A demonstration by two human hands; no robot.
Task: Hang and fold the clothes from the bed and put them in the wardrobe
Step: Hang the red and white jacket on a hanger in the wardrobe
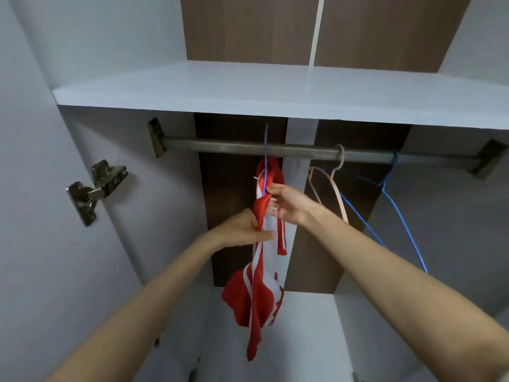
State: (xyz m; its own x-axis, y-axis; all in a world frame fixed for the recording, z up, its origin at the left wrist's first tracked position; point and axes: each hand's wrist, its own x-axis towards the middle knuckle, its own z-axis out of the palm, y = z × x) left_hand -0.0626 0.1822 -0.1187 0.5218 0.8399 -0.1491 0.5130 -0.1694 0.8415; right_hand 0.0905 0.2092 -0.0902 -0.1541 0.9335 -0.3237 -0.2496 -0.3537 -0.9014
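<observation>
A red and white garment (pixel 256 288) hangs on a purple hanger (pixel 266 150) whose hook sits over the dark metal rail (pixel 220 148) inside the wardrobe. My left hand (pixel 242 228) pinches the garment's left shoulder edge just below the hanger. My right hand (pixel 287 204) holds the fabric on the right side near the purple hanger's neck, with thumb and fingertips on it. The garment's lower part dangles freely below both hands.
An empty pink hanger (pixel 334 186) and an empty blue hanger (pixel 396 213) hang further right on the rail. A white shelf (pixel 275 89) lies just above the rail. A metal door hinge (pixel 96 186) is fixed to the left wall.
</observation>
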